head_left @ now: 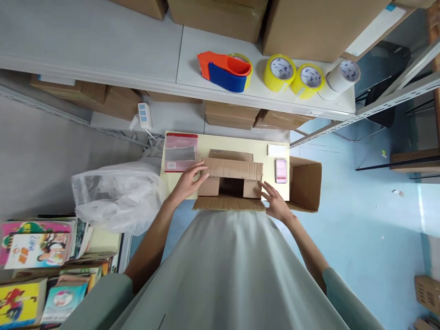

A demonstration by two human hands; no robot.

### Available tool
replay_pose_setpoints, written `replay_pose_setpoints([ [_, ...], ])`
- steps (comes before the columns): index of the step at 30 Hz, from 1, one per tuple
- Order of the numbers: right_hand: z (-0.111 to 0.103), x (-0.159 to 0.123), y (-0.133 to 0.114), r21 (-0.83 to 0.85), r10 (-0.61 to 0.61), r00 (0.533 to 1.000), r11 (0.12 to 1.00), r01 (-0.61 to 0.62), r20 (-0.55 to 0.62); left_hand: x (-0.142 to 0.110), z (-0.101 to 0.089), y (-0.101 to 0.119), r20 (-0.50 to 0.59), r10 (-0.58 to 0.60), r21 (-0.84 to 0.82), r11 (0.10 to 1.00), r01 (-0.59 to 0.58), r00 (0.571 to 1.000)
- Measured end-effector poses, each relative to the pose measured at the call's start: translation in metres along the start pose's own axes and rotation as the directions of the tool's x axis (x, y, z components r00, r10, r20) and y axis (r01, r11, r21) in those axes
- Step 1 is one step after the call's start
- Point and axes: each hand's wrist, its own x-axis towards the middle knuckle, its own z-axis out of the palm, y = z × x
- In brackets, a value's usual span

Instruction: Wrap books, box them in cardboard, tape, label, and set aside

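Observation:
A small brown cardboard box sits on a pale yellow table, its flaps partly folded over a dark opening. My left hand rests on the box's left side, fingers curled over the far flap's left corner. My right hand lies at the box's right side with fingers spread, touching the right flap. A red-edged clear bag lies to the left of the box. To the right of it are a pink phone and a white card.
An open empty carton stands at the table's right edge. On the shelf above are a red-blue tape dispenser and three tape rolls. A white plastic bag and stacked books are at the left. Blue floor on the right.

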Motion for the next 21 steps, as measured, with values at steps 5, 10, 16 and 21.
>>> replay_pose_setpoints([
  [5, 0.013, 0.035, 0.006, 0.317, 0.326, 0.911, 0.917, -0.240, -0.252, -0.001, 0.001, -0.001, 0.036, -0.079, -0.101, 0.991, 0.082, 0.996],
  [10, 0.024, 0.057, 0.010, 0.605, 0.502, 0.841, 0.739, -0.296, -0.201, -0.006, 0.027, -0.018, -0.109, -0.088, 0.030, 0.995, 0.092, 0.990],
  [16, 0.016, 0.072, 0.009, 0.552, 0.479, 0.847, 0.782, -0.291, -0.232, 0.009, 0.059, -0.025, -0.197, -0.042, 0.143, 0.987, 0.071, 0.980],
  [21, 0.009, 0.090, 0.022, 0.400, 0.383, 0.857, 0.886, -0.234, -0.346, 0.040, 0.068, -0.030, -0.267, 0.109, 0.168, 0.984, -0.065, 0.957],
])
